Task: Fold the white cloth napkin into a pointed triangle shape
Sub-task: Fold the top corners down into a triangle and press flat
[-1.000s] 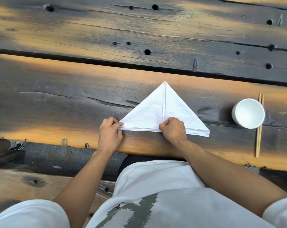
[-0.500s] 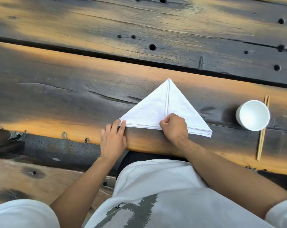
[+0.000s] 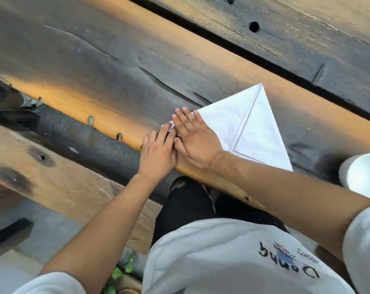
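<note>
on the wooden table [image 3: 120,66], both hands press the napkin's [image 3: 254,132] left corner.

- White cloth napkin [image 3: 252,132]: folded into a flat triangle, it lies on the dark wooden table [image 3: 120,66] near the edge closest to me.
- Apex: the sharp point faces away from me, toward the gap between the planks.
- Centre seam: two hemmed edges meet in a straight line running from the apex down to the long base.
- Base: the long edge runs beside the table edge; its right corner lies flat and pointed.
- Left corner: it sits under my right hand [image 3: 195,137], pressed flat, with my left hand [image 3: 158,150] touching its tip.
</note>
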